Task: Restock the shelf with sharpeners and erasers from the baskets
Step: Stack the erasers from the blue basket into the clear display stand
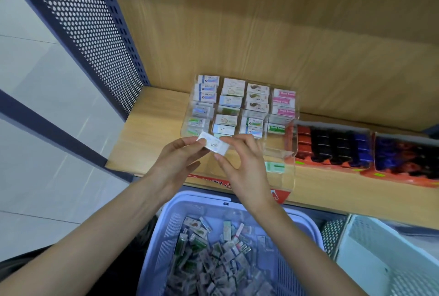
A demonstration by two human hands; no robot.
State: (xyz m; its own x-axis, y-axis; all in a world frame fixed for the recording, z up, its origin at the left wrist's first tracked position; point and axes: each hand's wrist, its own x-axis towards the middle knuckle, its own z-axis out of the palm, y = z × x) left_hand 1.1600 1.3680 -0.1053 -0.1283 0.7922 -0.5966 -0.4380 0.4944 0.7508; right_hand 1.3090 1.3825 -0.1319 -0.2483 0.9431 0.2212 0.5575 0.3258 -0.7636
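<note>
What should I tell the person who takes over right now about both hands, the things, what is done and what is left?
Left hand and right hand: both pinch one white eraser over the front of the clear organizer on the shelf.
Done: the organizer's back rows hold erasers.
Left: place this eraser, then go on; the blue basket below holds many packs.

A pale wooden shelf (152,129) runs across, backed by a wood-grain panel (261,22) with soft bands of light on it. At its left end stands a dark blue perforated metal side panel (83,22). Beyond that lies a floor (35,70) of pale glossy tiles.
</note>
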